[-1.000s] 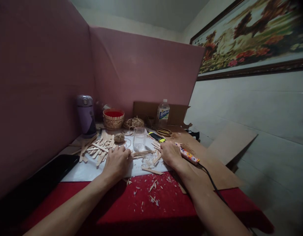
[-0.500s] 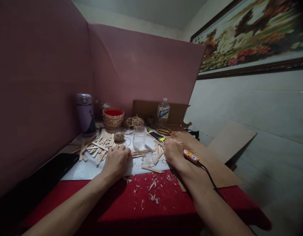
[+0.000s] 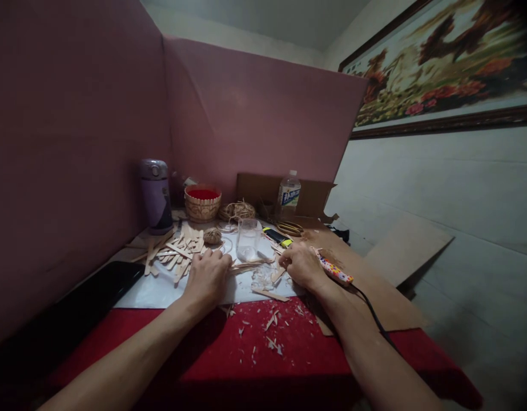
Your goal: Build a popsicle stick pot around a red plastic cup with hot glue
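My left hand (image 3: pixel 209 275) rests on the white sheet (image 3: pixel 167 294), its fingers curled and closed; what they hold, if anything, is hidden. Thin wooden strips (image 3: pixel 248 265) lie just beyond its fingertips. My right hand (image 3: pixel 304 265) is bent inward with fingers pinched, close to a flat craft stick (image 3: pixel 278 275); its grip is hidden. Between and behind the hands stands a clear plastic cup (image 3: pixel 248 240). A glue gun with a flowered handle (image 3: pixel 337 271) lies beside my right hand. Left of my left hand is a pile of craft sticks (image 3: pixel 177 251).
Behind stand a purple flask (image 3: pixel 155 197), a basket with red lining (image 3: pixel 202 204), coiled twine (image 3: pixel 240 211) and a bottle (image 3: pixel 289 194). Scissors (image 3: pixel 290 228) and a yellow-black cutter (image 3: pixel 277 237) lie nearby. Wood scraps (image 3: pixel 272 342) litter the red cloth (image 3: pixel 220 354). A black cord (image 3: pixel 377 319) trails right.
The view has shifted slightly, so most things appear further right. My right hand has moved a little left relative to the sticks, its fingers now nearer the craft stick. My left hand stays almost in place.
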Available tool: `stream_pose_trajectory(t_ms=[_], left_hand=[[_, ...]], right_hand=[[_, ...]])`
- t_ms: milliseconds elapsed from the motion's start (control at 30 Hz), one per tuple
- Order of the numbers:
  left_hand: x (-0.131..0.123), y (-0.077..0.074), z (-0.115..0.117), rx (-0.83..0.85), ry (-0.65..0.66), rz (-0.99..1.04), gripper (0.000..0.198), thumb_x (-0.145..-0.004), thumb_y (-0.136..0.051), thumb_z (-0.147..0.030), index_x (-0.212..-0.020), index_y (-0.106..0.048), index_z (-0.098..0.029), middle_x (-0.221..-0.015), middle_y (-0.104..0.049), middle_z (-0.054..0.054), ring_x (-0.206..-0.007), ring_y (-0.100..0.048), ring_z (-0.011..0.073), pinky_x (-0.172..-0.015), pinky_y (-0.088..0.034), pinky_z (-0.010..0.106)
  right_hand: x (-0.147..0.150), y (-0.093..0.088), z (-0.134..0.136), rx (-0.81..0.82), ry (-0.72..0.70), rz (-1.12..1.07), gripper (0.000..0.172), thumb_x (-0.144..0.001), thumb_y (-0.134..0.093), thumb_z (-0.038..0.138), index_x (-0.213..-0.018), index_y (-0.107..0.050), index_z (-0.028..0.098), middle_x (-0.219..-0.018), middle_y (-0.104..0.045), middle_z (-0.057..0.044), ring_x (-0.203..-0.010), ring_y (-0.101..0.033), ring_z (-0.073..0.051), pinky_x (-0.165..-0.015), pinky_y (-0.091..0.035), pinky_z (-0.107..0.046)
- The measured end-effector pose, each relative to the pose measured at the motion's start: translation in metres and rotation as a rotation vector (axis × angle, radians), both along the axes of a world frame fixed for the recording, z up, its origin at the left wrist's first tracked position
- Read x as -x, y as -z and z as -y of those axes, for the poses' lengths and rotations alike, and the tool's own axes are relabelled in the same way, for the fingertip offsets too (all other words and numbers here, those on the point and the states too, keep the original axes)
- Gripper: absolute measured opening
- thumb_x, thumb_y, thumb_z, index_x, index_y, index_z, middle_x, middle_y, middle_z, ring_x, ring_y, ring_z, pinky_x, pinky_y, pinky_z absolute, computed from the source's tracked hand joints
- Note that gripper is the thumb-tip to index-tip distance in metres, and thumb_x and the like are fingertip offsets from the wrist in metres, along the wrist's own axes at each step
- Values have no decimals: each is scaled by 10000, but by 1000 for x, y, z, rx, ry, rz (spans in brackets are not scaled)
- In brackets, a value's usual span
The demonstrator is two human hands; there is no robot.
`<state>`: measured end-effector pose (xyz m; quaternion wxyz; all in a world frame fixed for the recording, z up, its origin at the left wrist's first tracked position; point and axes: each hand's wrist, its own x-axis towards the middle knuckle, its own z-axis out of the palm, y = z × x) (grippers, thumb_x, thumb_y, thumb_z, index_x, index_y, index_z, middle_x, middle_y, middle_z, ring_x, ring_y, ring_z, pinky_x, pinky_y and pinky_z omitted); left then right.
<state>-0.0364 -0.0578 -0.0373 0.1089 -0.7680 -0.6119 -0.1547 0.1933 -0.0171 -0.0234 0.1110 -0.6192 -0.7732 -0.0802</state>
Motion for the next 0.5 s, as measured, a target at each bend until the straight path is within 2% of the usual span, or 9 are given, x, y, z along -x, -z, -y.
stream_pose_trajectory(t_ms=[133,233,367,500], left_hand=[[0,-2,0,14,11,1,211,-855,-436,-161,-878,-643,-195,-947,-660,94,-947,-537,296,-784,-335,428],[0,-3,0,24,10,-4,214,-865,-428,-171,-870,-641,-193,-950,-668,94,-954,-533,289,-794,-329,426],[0,-1,0,21,11,-3,215,-876,-427,-192,-858,-641,-199,-952,-673,93,-963,-529,288,-796,-322,425],[-1,0,0,18,8,0,217,-881,-435,-207,-856,-650,-199,-949,-675,98,-966,-525,290,-797,-317,422]], right_hand=[[0,0,0,-1,24,0,274,-761,-524,96,-823,-763,216,-946,-661,-100,-950,-524,-228,-739,-326,-309],[1,0,1,20,0,-3,285,-748,-550,100,-816,-772,264,-940,-671,-71,-942,-539,-209,-744,-336,-290],[-2,-2,2,-4,25,-18,338,-789,-520,122,-941,-759,307,-979,-675,-61,-966,-542,-206,-769,-348,-291],[-5,-3,3,-28,78,5,308,-817,-486,141,-847,-777,238,-951,-671,-120,-944,-539,-252,-763,-349,-334]])
